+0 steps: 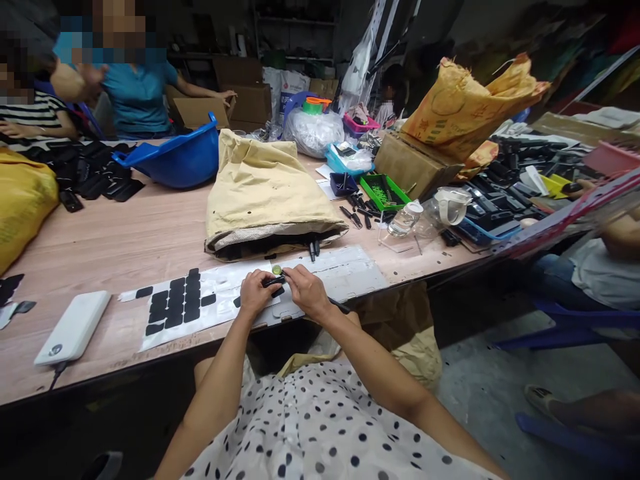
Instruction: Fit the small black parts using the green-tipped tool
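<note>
Both hands meet over the near edge of the table. My left hand [255, 291] is closed on one end of a small black cylindrical part [273, 281]. At its other end the fingers of my right hand [306, 290] are pinched; whether they hold a separate small piece is too small to tell. Just beyond the fingers lies a small round green thing [277, 269]. Under the hands are a grey board [350, 273] and a white sheet [220, 283] bearing rows of black rounded patches [173, 303]. Two black cylindrical parts [314, 250] stick out of a cream sack [270, 190] just ahead.
A white power bank [75, 327] with a cable lies at left. Behind are a blue basin [180, 160], a green tray [385, 192], a clear jar [405, 219] and a cardboard box [413, 163] under an orange sack [460, 107]. Other people sit or stand around the table.
</note>
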{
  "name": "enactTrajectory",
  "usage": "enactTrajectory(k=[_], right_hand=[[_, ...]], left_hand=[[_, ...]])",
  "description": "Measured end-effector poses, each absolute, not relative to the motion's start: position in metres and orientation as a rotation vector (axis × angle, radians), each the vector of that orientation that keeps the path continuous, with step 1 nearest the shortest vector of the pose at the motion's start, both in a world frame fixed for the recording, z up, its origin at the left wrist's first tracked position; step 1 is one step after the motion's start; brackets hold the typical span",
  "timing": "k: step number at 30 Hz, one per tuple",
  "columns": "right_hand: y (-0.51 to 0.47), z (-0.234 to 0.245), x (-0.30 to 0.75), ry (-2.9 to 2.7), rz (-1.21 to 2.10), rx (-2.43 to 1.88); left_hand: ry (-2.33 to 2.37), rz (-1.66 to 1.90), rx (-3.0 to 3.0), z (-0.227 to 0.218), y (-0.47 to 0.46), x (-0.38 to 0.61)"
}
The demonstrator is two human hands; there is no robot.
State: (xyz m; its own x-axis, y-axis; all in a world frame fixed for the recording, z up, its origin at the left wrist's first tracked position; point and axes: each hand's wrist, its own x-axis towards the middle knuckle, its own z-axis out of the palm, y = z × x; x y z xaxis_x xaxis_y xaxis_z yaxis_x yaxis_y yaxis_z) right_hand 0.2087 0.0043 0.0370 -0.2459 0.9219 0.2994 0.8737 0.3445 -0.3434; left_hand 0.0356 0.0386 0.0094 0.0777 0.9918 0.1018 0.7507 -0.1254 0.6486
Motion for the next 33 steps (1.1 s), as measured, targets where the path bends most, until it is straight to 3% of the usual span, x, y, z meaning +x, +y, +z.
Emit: enactTrajectory(k=[16, 33], right_hand=[[0.007, 0.024, 0.222, -2.109, 0.178, -1.667], [0.031, 0.017, 0.243, -2.221, -0.036, -1.789]], left_hand=[[1.717, 0.744, 1.95, 0.01, 0.038, 0.038], [1.681, 0.685, 2.006, 0.013, 0.036, 0.033]])
